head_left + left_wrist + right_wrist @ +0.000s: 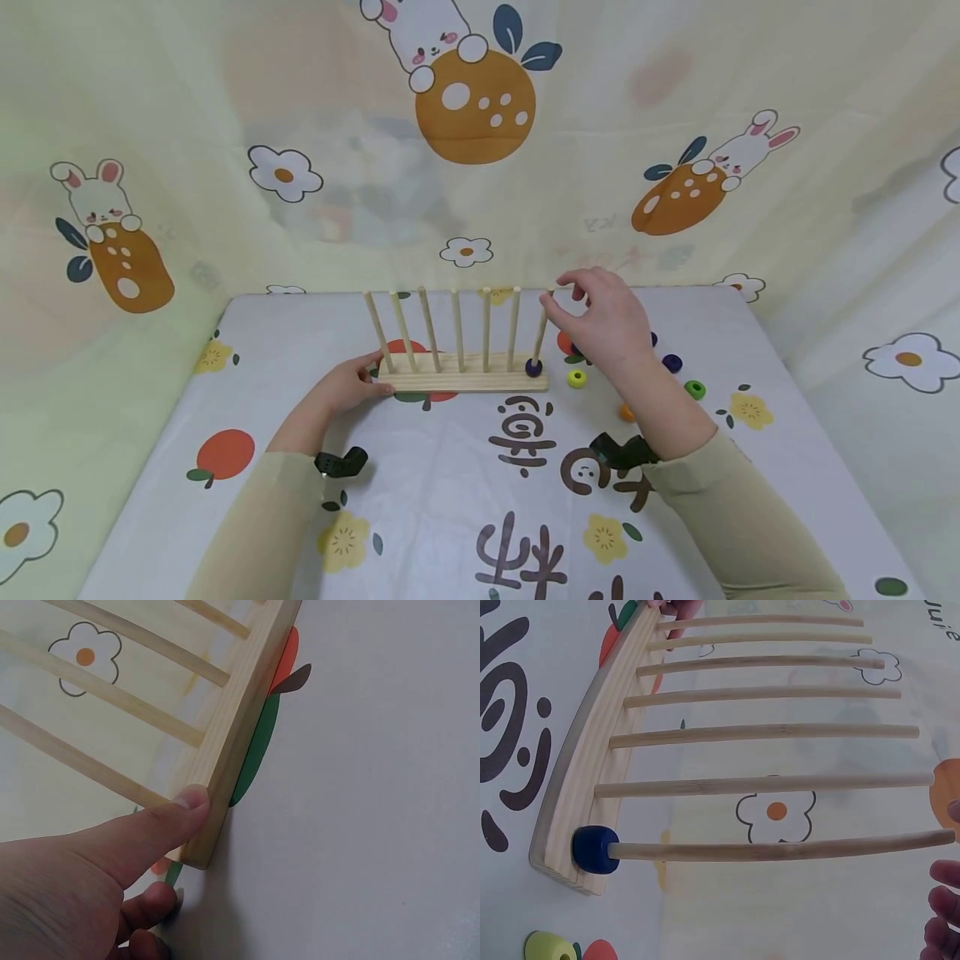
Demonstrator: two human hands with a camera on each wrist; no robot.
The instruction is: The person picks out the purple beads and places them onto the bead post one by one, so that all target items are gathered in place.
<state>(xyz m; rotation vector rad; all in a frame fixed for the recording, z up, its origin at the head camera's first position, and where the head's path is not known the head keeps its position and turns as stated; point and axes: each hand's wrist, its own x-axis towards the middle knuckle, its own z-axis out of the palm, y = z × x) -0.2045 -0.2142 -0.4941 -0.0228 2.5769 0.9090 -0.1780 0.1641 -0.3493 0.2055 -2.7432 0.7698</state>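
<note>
A wooden peg rack (468, 382) with a row of upright pegs stands on the table. My left hand (347, 385) grips the left end of its base; the left wrist view shows the thumb (193, 799) on the base beside the end peg. One dark blue bead (596, 850) sits at the bottom of the rightmost peg (780, 852). At that peg's top is my right hand (607, 321), thumb and fingers apart around the tip, with no bead visible between them. In the right wrist view only its fingertips (945, 900) show at the edge.
Loose beads lie right of the rack: a yellow bead (576, 378), an orange bead (626, 413) partly behind the right forearm, a green bead (695, 389) and a dark blue bead (672, 363). A patterned cloth (360, 242) hangs behind the table.
</note>
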